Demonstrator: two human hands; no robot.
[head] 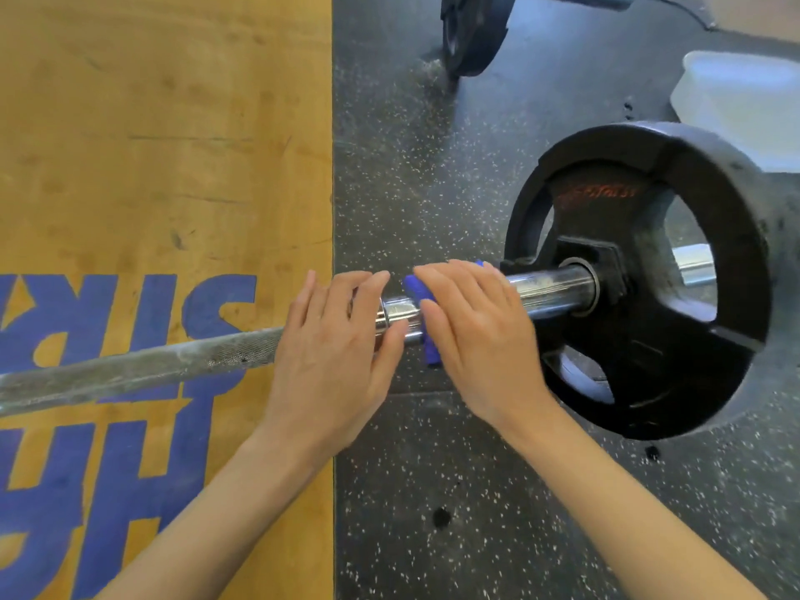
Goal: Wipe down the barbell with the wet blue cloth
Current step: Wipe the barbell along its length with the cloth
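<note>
A wooden platform [164, 136] with blue lettering cut off at the left edge meets speckled black rubber floor [411, 491]. The barbell [143, 370] lies across both, its black plate [640, 279] on the rubber. The left hand [333, 339] rests flat-fingered on the collar; the right hand [476, 335] presses the blue cloth [430, 352] onto the sleeve, mostly hiding it. A blurred white tub [744, 101] sits behind.

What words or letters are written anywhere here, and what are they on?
Wooden platform: big blue painted letters, upside down to the camera and cut off by the picture edge; no whole word can be read.
Black weight plate: faint reddish lettering, too blurred to read.
Blue cloth, barbell, white tub: no writing visible.
</note>
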